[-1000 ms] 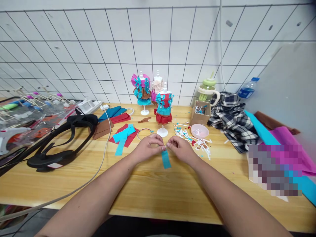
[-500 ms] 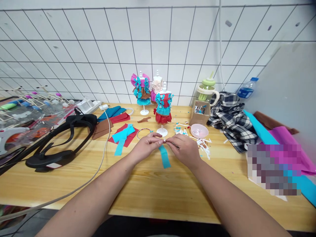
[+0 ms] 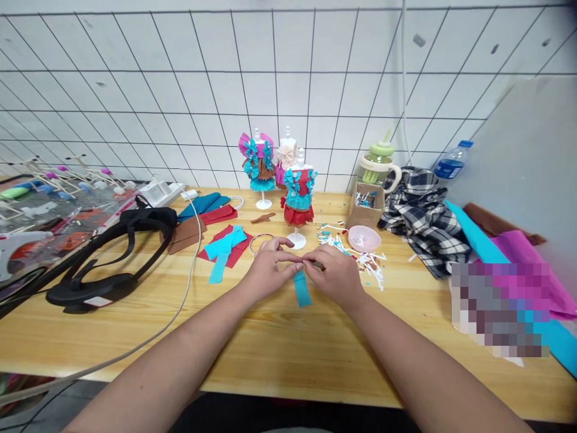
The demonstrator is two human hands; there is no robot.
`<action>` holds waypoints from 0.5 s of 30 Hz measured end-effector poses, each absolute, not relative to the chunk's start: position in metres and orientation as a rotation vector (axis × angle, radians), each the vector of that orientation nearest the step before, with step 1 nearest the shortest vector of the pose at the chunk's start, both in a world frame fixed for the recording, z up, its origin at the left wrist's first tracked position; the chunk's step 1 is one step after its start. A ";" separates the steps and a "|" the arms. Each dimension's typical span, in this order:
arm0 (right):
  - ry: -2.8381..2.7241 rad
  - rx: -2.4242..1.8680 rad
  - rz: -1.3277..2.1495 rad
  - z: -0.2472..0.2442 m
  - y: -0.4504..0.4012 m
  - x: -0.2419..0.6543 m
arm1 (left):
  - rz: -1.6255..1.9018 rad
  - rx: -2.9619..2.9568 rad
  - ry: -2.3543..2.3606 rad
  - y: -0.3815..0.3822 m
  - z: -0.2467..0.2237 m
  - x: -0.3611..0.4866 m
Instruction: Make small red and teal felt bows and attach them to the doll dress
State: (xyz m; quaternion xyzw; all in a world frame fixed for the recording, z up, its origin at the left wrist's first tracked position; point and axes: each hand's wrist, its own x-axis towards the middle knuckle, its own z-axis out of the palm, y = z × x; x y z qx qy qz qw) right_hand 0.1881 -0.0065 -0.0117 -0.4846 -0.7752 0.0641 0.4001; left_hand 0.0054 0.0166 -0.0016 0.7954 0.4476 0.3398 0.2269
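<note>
My left hand [image 3: 274, 264] and my right hand [image 3: 331, 269] meet fingertip to fingertip over the wooden table, just in front of a small dress form [image 3: 300, 195] in a red and blue paper outfit. Both hands pinch at the same spot, and whatever lies between the fingertips is too small to make out. Below them a blue paper strip [image 3: 302, 290] lies on the table, its top end hidden by the fingers. To the left, blue strips [image 3: 220, 263] cross over red paper [image 3: 238, 254].
Two more dress forms [image 3: 262, 165] stand behind. A pink dish [image 3: 364, 239], white scraps [image 3: 374, 267], a cardboard box [image 3: 365, 207] and a checked cloth [image 3: 419, 216] are at the right. A black headset [image 3: 112, 282] and a cable [image 3: 178, 310] lie at the left.
The white bit seen between my fingertips is now hidden. My left fingers have shifted slightly, with the index finger straighter toward my right hand. The blue strip has barely moved.
</note>
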 end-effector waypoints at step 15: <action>-1.717 -1.138 0.605 -0.013 -0.008 0.175 | 1.154 2.056 1.216 0.018 0.001 0.007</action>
